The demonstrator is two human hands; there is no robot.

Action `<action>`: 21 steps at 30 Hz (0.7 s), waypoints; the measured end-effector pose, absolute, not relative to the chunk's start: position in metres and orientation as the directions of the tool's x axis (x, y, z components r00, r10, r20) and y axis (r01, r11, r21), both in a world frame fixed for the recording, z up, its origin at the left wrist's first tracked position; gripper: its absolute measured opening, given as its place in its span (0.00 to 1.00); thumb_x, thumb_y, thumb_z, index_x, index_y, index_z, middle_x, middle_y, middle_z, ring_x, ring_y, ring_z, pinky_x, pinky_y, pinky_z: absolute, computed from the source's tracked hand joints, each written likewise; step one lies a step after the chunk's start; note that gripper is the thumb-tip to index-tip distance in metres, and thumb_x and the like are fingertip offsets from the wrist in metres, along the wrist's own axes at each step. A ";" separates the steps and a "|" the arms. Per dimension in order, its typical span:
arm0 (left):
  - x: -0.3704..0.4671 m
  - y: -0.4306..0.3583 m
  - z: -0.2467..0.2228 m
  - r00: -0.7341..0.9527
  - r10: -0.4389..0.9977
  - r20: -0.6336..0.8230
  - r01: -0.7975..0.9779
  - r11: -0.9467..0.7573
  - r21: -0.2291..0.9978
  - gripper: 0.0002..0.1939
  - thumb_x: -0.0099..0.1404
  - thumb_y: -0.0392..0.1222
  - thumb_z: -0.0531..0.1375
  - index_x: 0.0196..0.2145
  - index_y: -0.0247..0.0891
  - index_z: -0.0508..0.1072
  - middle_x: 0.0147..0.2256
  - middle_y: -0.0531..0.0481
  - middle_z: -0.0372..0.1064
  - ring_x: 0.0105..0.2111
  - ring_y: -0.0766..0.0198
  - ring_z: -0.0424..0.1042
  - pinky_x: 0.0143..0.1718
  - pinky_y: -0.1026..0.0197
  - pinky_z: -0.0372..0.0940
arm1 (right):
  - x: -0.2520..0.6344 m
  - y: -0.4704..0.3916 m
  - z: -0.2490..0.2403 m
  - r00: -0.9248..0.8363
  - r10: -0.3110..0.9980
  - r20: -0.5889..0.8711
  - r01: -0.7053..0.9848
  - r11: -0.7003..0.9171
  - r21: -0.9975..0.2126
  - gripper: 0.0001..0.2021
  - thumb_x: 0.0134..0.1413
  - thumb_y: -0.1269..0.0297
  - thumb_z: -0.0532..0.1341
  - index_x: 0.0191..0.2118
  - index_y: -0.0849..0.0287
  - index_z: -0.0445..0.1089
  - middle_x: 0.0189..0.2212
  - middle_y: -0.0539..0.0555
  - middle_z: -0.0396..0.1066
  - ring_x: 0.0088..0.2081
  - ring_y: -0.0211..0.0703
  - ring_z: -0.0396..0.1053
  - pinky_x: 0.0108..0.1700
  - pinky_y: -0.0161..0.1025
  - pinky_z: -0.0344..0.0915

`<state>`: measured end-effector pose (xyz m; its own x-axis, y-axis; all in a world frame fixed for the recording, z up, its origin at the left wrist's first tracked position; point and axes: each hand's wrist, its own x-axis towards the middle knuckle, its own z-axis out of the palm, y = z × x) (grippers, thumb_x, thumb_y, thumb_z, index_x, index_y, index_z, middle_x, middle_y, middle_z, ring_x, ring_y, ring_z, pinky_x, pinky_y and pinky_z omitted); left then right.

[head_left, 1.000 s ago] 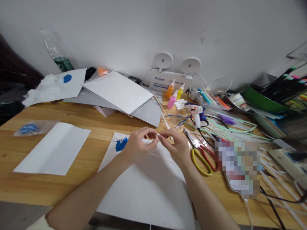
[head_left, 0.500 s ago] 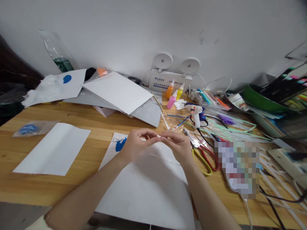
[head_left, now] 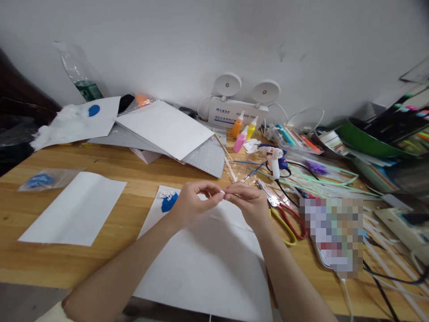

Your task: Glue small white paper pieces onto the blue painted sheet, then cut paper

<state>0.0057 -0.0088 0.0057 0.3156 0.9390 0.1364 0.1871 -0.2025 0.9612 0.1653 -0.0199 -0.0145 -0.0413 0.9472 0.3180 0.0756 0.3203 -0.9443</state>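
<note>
Centrally, both hands point(head_left: 221, 201) pinch white bit point(head_left: 222, 192); scissors point(head_left: 281, 214) close right.

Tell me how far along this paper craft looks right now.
Early. Done: a blue patch with white bits sits on the white sheet. In hand: left hand and right hand pinch a tiny white piece. Most of the sheet remains bare.

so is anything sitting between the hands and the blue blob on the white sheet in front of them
Nothing visible does. The left hand and right hand pinch a tiny white piece together above the large white paper sheet. The blue paint blob lies just left of the left hand, with only bare paper between.
</note>
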 end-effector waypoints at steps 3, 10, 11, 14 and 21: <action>0.006 -0.009 0.003 0.267 0.947 0.177 0.214 -0.237 0.947 0.05 0.53 0.39 0.58 0.26 0.35 0.71 0.25 0.51 0.71 0.26 0.67 0.69 0.30 0.65 0.65 | 0.162 -0.021 -0.015 -0.035 0.951 0.307 0.105 0.309 -0.945 0.03 0.41 0.67 0.65 0.27 0.52 0.75 0.24 0.50 0.72 0.28 0.41 0.67 0.32 0.39 0.64; 0.008 -0.010 0.001 0.197 0.946 0.257 0.161 -0.290 0.943 0.03 0.54 0.38 0.59 0.26 0.36 0.72 0.24 0.52 0.71 0.26 0.68 0.68 0.31 0.66 0.64 | 0.155 -0.022 -0.018 -0.032 0.958 0.285 0.034 0.286 -0.958 0.05 0.46 0.67 0.62 0.31 0.50 0.74 0.28 0.50 0.73 0.31 0.42 0.68 0.35 0.41 0.65; 0.008 -0.011 0.001 0.203 0.941 0.271 0.165 -0.306 0.938 0.04 0.54 0.38 0.59 0.26 0.37 0.72 0.25 0.52 0.71 0.27 0.68 0.68 0.31 0.65 0.64 | 0.155 -0.022 -0.018 -0.022 0.960 0.281 0.023 0.281 -0.959 0.05 0.46 0.67 0.62 0.31 0.50 0.75 0.28 0.50 0.73 0.31 0.42 0.69 0.36 0.41 0.65; 0.008 -0.011 0.003 0.208 0.924 0.321 0.205 -0.362 0.909 0.04 0.54 0.39 0.59 0.27 0.37 0.72 0.25 0.52 0.71 0.27 0.67 0.68 0.32 0.64 0.64 | 0.156 -0.022 -0.016 -0.005 0.959 0.284 0.021 0.284 -0.959 0.05 0.46 0.67 0.62 0.30 0.51 0.75 0.28 0.50 0.73 0.31 0.42 0.69 0.36 0.41 0.66; 0.007 -0.009 0.000 0.193 0.881 0.431 0.268 -0.470 0.841 0.03 0.55 0.38 0.59 0.27 0.39 0.74 0.26 0.52 0.72 0.27 0.67 0.68 0.32 0.63 0.63 | 0.155 -0.026 -0.011 0.024 0.926 0.378 0.247 0.361 -0.899 0.05 0.48 0.68 0.60 0.32 0.53 0.73 0.27 0.51 0.73 0.30 0.41 0.67 0.34 0.41 0.63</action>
<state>0.0069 -0.0093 0.0000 0.1929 0.8813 0.4314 0.2684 -0.4703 0.8407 0.1547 -0.0258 -0.0108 0.0244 0.9255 0.3779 0.2469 0.3608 -0.8994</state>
